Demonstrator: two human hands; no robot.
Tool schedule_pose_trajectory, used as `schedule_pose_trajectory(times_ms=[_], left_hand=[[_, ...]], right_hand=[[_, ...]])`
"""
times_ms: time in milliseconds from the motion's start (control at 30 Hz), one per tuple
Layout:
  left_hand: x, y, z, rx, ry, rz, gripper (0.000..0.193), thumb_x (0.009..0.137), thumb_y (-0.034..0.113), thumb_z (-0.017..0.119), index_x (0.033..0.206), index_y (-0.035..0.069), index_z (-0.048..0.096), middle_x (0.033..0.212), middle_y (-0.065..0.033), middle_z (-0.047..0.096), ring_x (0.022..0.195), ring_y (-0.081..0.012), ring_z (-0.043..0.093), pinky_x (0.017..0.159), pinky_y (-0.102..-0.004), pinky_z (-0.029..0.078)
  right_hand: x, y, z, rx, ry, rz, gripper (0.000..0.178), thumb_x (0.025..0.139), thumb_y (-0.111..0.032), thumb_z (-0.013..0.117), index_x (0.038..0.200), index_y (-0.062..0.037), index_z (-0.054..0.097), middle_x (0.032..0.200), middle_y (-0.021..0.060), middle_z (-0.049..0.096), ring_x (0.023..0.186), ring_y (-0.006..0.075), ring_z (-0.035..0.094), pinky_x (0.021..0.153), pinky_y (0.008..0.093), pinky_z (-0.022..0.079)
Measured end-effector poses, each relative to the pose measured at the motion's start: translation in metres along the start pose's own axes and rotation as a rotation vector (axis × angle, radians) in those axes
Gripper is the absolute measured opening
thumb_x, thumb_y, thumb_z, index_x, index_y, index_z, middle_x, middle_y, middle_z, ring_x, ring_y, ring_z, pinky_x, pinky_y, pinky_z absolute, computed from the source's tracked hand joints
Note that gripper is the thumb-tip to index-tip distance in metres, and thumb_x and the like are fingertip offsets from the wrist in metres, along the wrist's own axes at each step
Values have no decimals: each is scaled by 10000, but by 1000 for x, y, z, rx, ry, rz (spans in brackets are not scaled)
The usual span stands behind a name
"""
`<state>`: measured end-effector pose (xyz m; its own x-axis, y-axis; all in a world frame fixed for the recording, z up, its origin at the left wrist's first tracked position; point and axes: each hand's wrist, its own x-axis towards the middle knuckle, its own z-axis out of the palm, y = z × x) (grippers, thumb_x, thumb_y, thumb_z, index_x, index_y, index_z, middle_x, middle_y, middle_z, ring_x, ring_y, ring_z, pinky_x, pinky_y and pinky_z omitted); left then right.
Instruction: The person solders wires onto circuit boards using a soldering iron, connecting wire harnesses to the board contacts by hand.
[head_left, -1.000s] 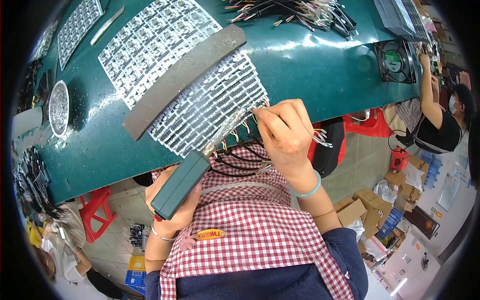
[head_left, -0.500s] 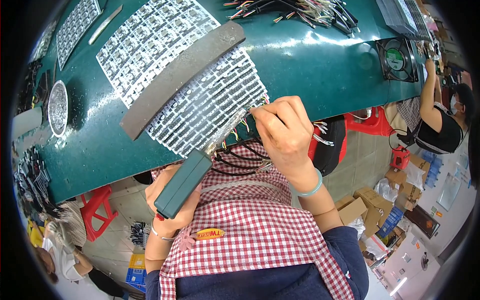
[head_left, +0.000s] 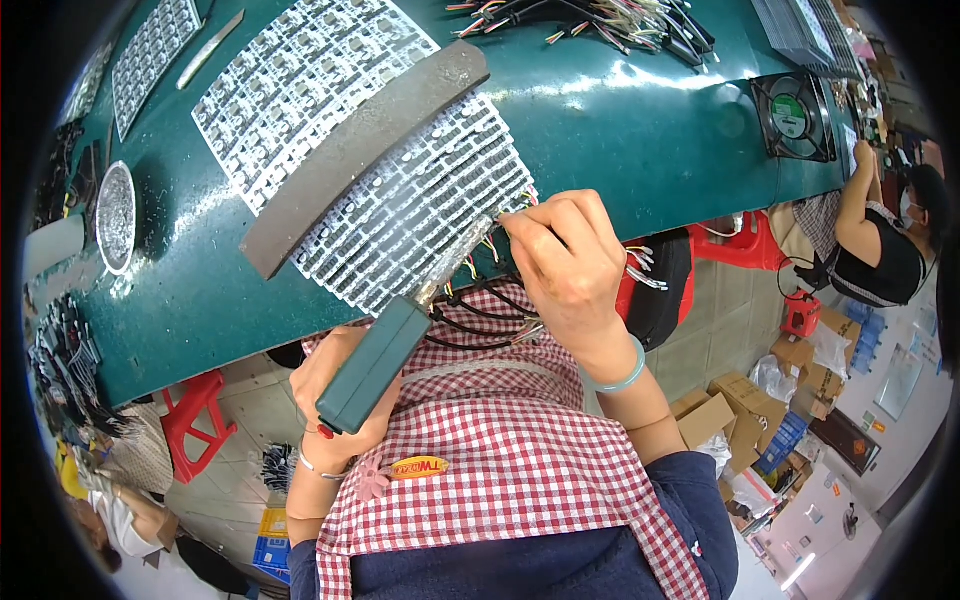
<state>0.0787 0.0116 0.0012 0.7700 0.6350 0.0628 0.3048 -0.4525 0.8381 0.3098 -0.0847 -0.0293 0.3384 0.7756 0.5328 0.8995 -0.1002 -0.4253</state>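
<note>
My left hand point(head_left: 325, 362) is closed round the green handle of a soldering iron point(head_left: 375, 362). The iron's metal barrel slants up and right, and its tip meets the near right edge of a white circuit board panel point(head_left: 400, 215) with rows of dark parts. At that tip, my right hand point(head_left: 572, 262) pinches a thin wire, mostly hidden by the fingers. Several coloured wire ends point(head_left: 488, 250) hang along the panel's edge, leading to black cables point(head_left: 475, 330) over my checked apron. A heavy dark bar point(head_left: 365, 155) lies across the panel.
On the green table point(head_left: 640, 150) are a silvery dish point(head_left: 117, 215), a blade-like tool point(head_left: 210, 50), a cable bundle point(head_left: 630, 25) and a fan point(head_left: 792, 118). Another panel point(head_left: 155, 60) lies far left. Red stools point(head_left: 197, 425) stand below; a co-worker point(head_left: 880, 235) sits at right, another at lower left.
The soldering iron's handle has shifted slightly to the right, its tip still at the panel edge. My right hand stays nearly in place. The co-workers' arms have moved.
</note>
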Motion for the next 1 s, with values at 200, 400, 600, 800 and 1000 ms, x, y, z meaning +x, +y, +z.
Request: schedule_pose_trajectory(times_ms=[200,400,600,800,1000], left_hand=[[1,-2,-1,28,33,111,233,706,-3,715,928,-58,668,827,-143,653,633,-227,618,586,-305,474],[-9,3,-6,105,129,85,190,611,-23,711,800,-31,702,850,-168,678,736,-293,696,626,-325,555],[-9,5,-5,97,93,38,223,617,-20,709,838,-44,698,885,-174,686,764,-297,702,655,-333,561],[-4,1,0,-15,38,34,243,621,-34,682,862,-62,675,876,-170,674,746,-313,688,672,-351,555],[-1,-6,4,7,20,59,255,610,-34,679,862,-58,654,850,-165,664,730,-306,680,671,-343,548]], right_hand=[[1,1,1,-25,7,-26,181,646,8,700,818,-29,662,762,42,583,749,220,580,577,319,485],[0,-1,-1,-18,-9,1,215,626,49,715,823,-28,676,769,45,588,752,226,576,596,325,481],[-1,-4,0,-8,3,48,255,617,91,735,835,-34,689,771,45,590,758,230,570,615,329,476],[-2,-4,-1,-52,-1,30,171,662,15,712,825,-25,685,789,40,587,786,225,572,593,322,487],[-1,-3,1,-53,-1,25,174,656,15,719,823,-23,684,781,41,579,774,223,567,586,318,484]])
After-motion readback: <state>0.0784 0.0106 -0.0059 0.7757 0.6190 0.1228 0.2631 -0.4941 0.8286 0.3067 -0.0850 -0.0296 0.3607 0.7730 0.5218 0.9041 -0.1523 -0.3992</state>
